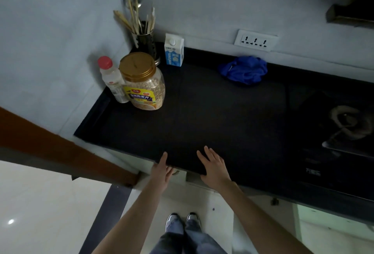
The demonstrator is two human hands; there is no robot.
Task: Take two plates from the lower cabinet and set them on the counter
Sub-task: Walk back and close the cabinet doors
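Person is standing at the dark worktop [202,112], both arms reaching forward. Left hand [162,170] is hanging at the front edge, fingers extended and loose, its grip released and carrying nothing; it is sitting just over a small knob [176,172] on the pale lower cabinet [204,199] front, though contact cannot be told. Right hand [214,167] is lying flat over the worktop edge, fingers spread, its grip likewise released and empty. No plates are showing anywhere; by the task they are lying inside the lower cabinet, which is looking shut from this angle (interior hidden under the overhang). Task is judged barely begun: the door is needing opening first. Back left of the worktop is carrying an oat jar [144,81] with gold lid, a red-capped bottle [113,79] touching beside it, a utensil holder [144,43] and a milk carton [174,50]; a blue cloth [243,69] is lying near the wall, and a gas hob [340,132] is sitting to the right. The wide bare middle is offering room for setting down. Plates are likely being stiff, fairly heavy, smooth-glazed and breakable; best taken by the rim at opposite sides, thumb on top and fingers beneath, lifted level and lowered gently onto the hard surface
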